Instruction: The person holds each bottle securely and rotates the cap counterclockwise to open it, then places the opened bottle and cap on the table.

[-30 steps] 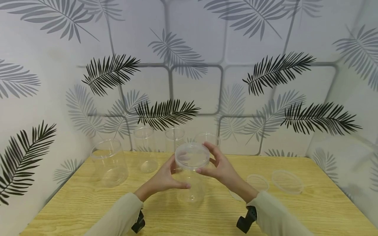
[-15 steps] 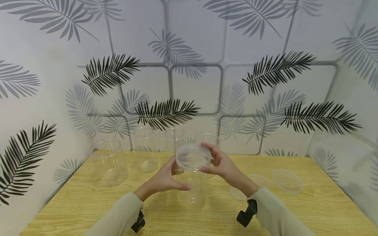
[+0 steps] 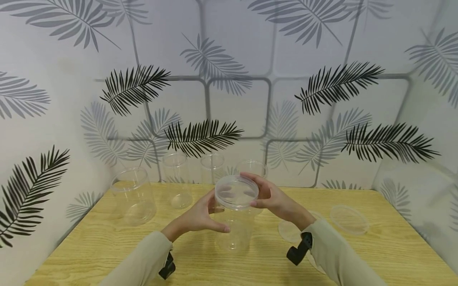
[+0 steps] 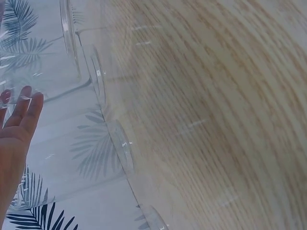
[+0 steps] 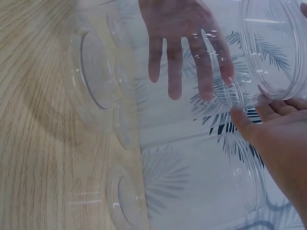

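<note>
A clear plastic jar (image 3: 234,238) stands upright at the middle of the table, a round translucent lid (image 3: 237,190) over its mouth. My left hand (image 3: 204,216) holds the jar's body from the left, thumb in front and fingers behind. Those left-hand fingers (image 5: 175,67) appear spread through the clear wall in the right wrist view. Up at the rim, my right hand (image 3: 273,198) grips the lid between thumb and fingers from the right side. In the left wrist view only part of the left hand (image 4: 19,124) shows at the edge.
Behind stand several open clear jars: a wide one (image 3: 133,198) at left, a tall narrow one (image 3: 177,178), another narrow one (image 3: 212,163) and one (image 3: 252,167) partly hidden by the right hand. Lids lie at right, including an outer lid (image 3: 348,219) and a nearer lid (image 3: 289,231).
The right hand and the lid have shifted slightly right and down, with the jar's top following. The right forearm has swung a little, uncovering part of another lid. The left hand stays nearly still.
</note>
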Tool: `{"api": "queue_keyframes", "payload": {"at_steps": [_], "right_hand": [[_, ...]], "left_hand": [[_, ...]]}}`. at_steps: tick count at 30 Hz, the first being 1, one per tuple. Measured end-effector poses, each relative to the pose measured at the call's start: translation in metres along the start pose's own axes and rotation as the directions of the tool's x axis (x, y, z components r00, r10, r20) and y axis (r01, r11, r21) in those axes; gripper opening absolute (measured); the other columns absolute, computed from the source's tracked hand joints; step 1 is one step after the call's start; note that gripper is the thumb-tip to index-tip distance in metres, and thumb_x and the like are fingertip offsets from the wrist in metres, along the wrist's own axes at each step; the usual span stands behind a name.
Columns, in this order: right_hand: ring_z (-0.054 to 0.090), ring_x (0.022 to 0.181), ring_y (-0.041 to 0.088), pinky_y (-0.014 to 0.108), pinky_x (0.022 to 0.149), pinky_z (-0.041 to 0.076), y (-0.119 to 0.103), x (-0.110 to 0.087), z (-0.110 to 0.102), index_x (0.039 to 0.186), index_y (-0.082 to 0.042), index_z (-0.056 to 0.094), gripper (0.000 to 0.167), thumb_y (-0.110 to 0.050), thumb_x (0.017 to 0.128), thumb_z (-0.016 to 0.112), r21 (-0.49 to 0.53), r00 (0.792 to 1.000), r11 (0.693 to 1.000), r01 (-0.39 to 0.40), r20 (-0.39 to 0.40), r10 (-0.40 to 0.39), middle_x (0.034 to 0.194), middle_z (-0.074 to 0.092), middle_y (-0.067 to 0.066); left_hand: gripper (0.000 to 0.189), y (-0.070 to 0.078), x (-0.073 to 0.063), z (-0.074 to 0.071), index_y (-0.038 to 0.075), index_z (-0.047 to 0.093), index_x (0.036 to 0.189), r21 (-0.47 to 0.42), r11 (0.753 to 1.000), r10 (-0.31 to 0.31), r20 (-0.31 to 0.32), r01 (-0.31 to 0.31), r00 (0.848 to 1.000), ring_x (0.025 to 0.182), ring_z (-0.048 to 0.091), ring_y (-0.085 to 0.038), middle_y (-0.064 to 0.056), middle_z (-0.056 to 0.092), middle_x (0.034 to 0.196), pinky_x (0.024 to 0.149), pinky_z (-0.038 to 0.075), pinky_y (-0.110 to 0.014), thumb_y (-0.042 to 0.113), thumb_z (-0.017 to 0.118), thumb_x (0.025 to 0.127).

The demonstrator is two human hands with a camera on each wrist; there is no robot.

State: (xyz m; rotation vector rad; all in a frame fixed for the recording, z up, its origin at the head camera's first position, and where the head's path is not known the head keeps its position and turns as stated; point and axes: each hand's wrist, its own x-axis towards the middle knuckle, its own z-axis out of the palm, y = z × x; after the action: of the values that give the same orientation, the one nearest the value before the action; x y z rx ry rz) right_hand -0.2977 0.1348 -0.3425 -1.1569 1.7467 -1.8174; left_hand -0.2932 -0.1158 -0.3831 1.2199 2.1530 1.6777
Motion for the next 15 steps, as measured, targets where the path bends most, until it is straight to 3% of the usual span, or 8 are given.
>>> {"api": "queue_keyframes", "payload": {"at_steps": [7,11,15], "right_hand": [[0.036,0.125,0.024,0.03,0.091,0.047,-0.002,-0.003,0.002,0.146,-0.01,0.013,0.08,-0.016,0.085,0.065,-0.03,1.0,0.999,0.018,-0.018,-0.018,0.146,0.022,0.014],[0.031,0.131,0.031,0.041,0.1,0.041,-0.005,-0.005,0.011,0.145,-0.012,0.019,0.081,-0.018,0.082,0.069,-0.154,0.987,0.988,0.005,-0.157,-0.029,0.149,0.021,0.012],[0.025,0.135,0.034,0.054,0.106,0.029,-0.004,-0.004,0.023,0.143,-0.013,0.023,0.082,-0.02,0.078,0.073,-0.256,0.944,0.965,-0.051,-0.328,-0.037,0.147,0.026,0.009]], "left_hand": [[0.1,0.005,-0.001,0.002,0.023,0.021,0.144,0.004,1.0,-0.011,-0.035,0.011,0.999,0.127,0.042,-0.028,-0.006,0.037,0.141,0.102,0.039,-0.046,0.01,0.082,0.065],[0.099,0.004,-0.001,0.0,0.023,0.022,0.143,0.017,1.0,-0.002,-0.079,0.003,0.997,0.126,0.044,-0.027,-0.006,0.039,0.139,0.101,0.039,-0.046,0.008,0.082,0.065],[0.1,-0.004,0.001,-0.001,0.029,0.022,0.142,0.042,0.999,0.006,-0.122,0.0,0.993,0.126,0.044,-0.023,-0.002,0.04,0.138,0.101,0.04,-0.045,0.009,0.082,0.065]]}}
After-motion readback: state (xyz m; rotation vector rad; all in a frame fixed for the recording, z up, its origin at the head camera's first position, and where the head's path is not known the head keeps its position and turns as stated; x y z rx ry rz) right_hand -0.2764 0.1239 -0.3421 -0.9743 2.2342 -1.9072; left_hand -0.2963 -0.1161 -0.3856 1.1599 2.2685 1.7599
